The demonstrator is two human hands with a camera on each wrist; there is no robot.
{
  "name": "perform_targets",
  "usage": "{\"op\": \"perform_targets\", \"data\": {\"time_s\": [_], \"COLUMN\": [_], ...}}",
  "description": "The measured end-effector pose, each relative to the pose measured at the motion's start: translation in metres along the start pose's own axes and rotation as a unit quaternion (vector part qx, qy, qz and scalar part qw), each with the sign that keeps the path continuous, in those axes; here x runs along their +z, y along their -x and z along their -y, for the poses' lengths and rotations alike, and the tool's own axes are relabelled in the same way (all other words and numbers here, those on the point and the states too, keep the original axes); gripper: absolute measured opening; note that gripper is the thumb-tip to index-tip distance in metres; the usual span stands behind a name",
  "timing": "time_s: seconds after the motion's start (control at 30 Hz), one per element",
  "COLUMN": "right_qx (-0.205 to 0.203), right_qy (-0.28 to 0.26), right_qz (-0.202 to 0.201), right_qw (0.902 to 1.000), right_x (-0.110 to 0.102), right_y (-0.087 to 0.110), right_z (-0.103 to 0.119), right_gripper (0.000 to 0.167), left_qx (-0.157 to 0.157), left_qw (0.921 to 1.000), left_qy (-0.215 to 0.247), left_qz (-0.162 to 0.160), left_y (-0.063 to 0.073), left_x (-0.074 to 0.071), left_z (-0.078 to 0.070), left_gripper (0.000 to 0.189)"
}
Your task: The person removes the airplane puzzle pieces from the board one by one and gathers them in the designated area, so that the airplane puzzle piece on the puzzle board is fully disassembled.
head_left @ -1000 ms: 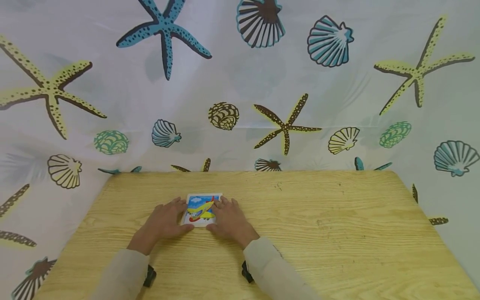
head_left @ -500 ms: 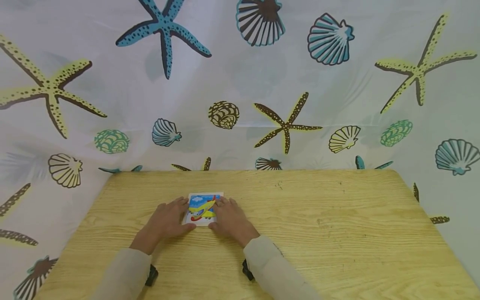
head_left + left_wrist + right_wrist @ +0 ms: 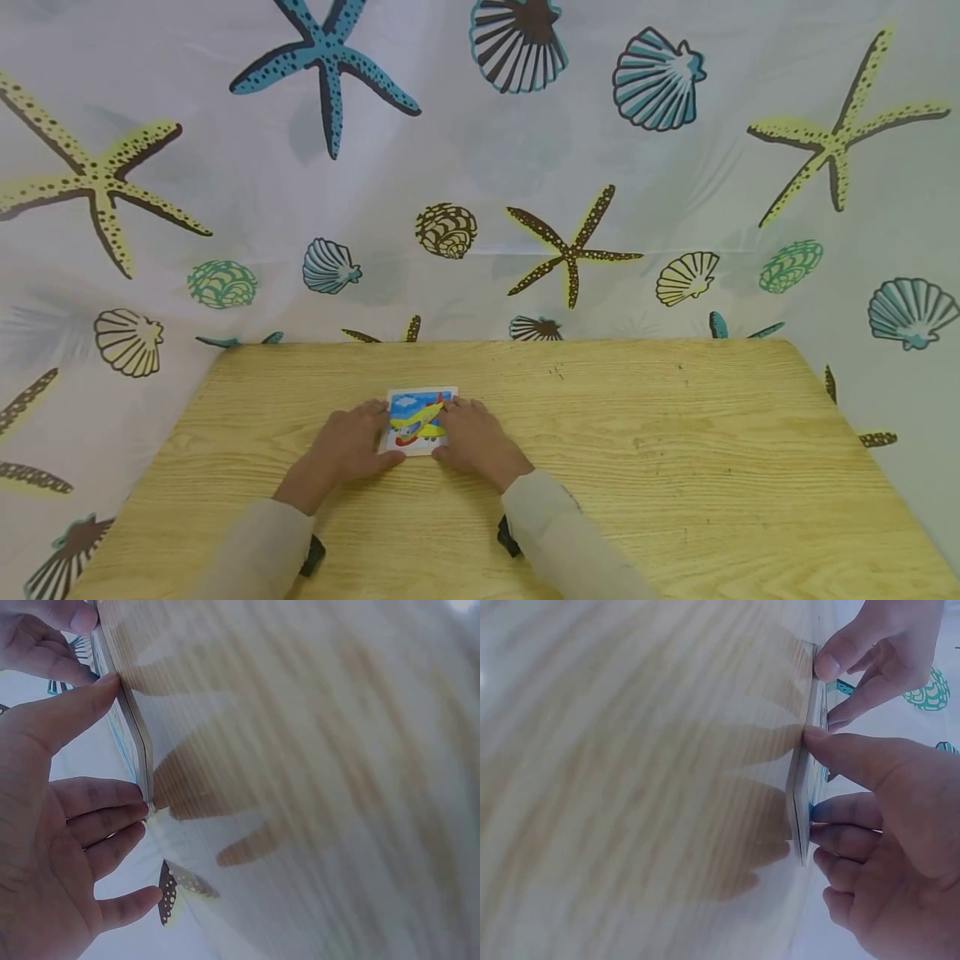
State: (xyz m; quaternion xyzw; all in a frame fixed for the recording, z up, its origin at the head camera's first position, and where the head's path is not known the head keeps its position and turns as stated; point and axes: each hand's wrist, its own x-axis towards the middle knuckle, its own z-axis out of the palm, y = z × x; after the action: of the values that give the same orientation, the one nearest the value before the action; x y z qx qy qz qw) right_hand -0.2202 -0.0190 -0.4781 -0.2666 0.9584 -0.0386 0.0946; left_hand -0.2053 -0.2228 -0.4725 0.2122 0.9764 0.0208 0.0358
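A small square airplane picture board (image 3: 417,423) lies flat on the wooden table, showing a yellow plane on blue sky inside a white border. Its thin edge (image 3: 139,742) appears in the left wrist view as two pale layers. My left hand (image 3: 351,443) holds the board's left side, thumb at the near edge and fingertips along the side. Opposite it, my right hand (image 3: 480,440) grips the right side, its thumb also at the near edge and its fingers covering part of the picture. In the right wrist view, the right thumb (image 3: 840,746) touches the board's edge.
The wood-grain table (image 3: 675,467) stretches widely to the right of the hands. Behind it hangs a pale cloth (image 3: 465,150) printed with starfish and shells, meeting the table's far edge. A dark wrist device (image 3: 508,536) sits under the right sleeve.
Both hands and the board between them have shifted a little to the right across the table, mostly in the last half second. The grip looks the same.
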Motion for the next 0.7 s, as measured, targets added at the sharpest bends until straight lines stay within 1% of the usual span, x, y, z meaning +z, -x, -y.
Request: {"op": "perform_targets", "data": {"time_s": [0.17,0.4,0.7], "right_qx": [0.001,-0.002,-0.008], "right_qy": [-0.004,-0.004,0.01], "right_qz": [0.01,0.01,0.003], "right_qw": [0.9999,0.9999,0.9999], "right_x": [-0.003,-0.007,-0.005], "right_y": [0.006,0.013,0.022], "right_z": [-0.009,-0.019,-0.032], "right_gripper": [0.058,0.056,0.055], "left_qx": [0.011,0.019,-0.001], "left_qw": [0.9999,0.9998,0.9997], "left_qy": [-0.008,-0.006,-0.004], "left_qz": [-0.004,0.0,0.025], "left_y": [-0.002,-0.004,-0.011], "left_x": [0.0,-0.003,0.001], "left_z": [-0.008,-0.017,-0.033], "left_gripper": [0.07,0.069,0.068]}}
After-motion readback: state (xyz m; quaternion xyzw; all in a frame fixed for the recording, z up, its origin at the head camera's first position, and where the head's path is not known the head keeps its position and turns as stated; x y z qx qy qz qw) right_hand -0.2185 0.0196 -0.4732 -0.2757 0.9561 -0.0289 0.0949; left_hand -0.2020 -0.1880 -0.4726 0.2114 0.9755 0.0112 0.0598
